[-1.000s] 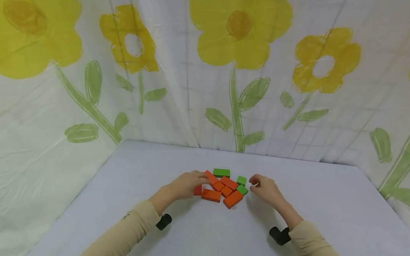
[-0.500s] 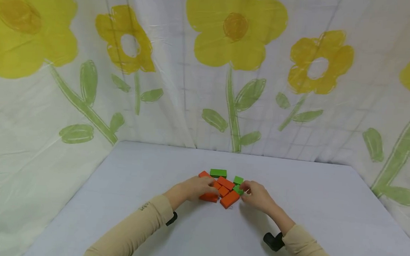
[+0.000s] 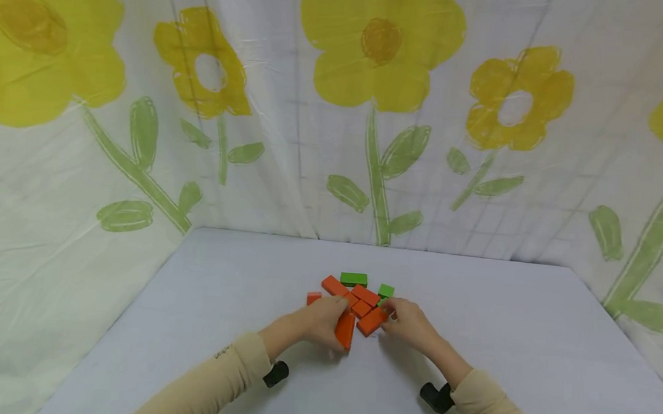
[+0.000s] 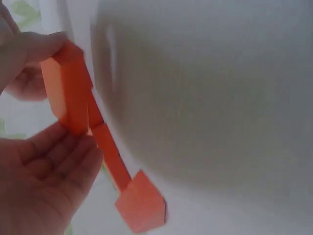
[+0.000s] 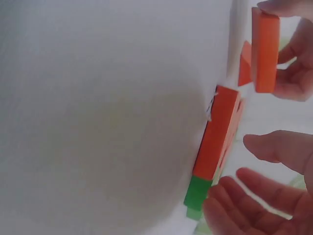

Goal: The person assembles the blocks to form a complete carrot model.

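In the head view my left hand (image 3: 320, 321) pinches an orange block (image 3: 345, 330) at the near left side of a cluster of blocks. The left wrist view shows this orange block (image 4: 68, 93) between thumb and fingertips. My right hand (image 3: 411, 325) is beside the right end of the cluster, close to an orange block (image 3: 372, 322) and a green one. In the right wrist view the right hand (image 5: 269, 186) has thumb and fingers apart with nothing between them, near the orange block (image 5: 216, 132) and green block (image 5: 198, 192).
A green block (image 3: 353, 279) lies at the back of the cluster, a small green one (image 3: 386, 290) at its right. A reddish block (image 3: 313, 297) lies apart on the left. The white table (image 3: 240, 271) ends at a flowered curtain (image 3: 277, 167).
My left hand has taken hold of the near-left orange block, turned it and brought it slightly toward the near side. My right hand has moved a little left and nearer.
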Action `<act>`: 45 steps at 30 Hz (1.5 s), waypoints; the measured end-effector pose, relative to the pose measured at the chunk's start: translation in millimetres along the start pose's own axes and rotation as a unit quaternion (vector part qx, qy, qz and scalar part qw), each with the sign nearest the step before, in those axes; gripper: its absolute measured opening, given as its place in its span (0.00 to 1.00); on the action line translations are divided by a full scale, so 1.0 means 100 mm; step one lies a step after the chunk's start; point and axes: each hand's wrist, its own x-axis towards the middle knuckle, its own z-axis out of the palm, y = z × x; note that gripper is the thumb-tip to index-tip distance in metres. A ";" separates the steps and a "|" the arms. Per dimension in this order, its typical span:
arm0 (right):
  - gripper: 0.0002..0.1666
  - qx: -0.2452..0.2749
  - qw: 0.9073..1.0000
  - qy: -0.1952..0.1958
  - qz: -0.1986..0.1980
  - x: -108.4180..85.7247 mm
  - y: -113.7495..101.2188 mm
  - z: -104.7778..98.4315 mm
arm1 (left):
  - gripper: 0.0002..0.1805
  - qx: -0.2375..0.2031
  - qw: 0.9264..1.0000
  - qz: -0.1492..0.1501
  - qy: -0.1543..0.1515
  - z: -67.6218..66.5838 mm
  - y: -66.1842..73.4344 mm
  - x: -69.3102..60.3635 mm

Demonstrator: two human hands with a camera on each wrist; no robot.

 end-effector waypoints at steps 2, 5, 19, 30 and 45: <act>0.15 -0.020 1.000 0.003 0.016 0.02 -0.04 0.04 | 0.29 -0.015 1.000 -0.014 0.011 0.06 0.03 -0.03; 0.16 -0.062 0.997 0.008 0.039 0.05 -0.11 0.11 | 0.32 -0.029 0.999 -0.037 0.022 0.14 0.06 -0.05; 0.21 -0.093 0.993 -0.013 0.074 0.09 -0.23 0.19 | 0.14 -0.257 0.946 -0.176 0.087 0.17 0.06 -0.08; 0.29 -0.041 0.995 -0.074 -0.046 -0.01 -0.13 0.12 | 0.15 -0.308 0.929 -0.184 0.092 0.20 0.04 -0.06; 0.34 -0.060 0.989 -0.087 -0.101 -0.03 -0.16 0.16 | 0.13 -0.310 0.925 -0.202 0.088 0.20 0.07 -0.06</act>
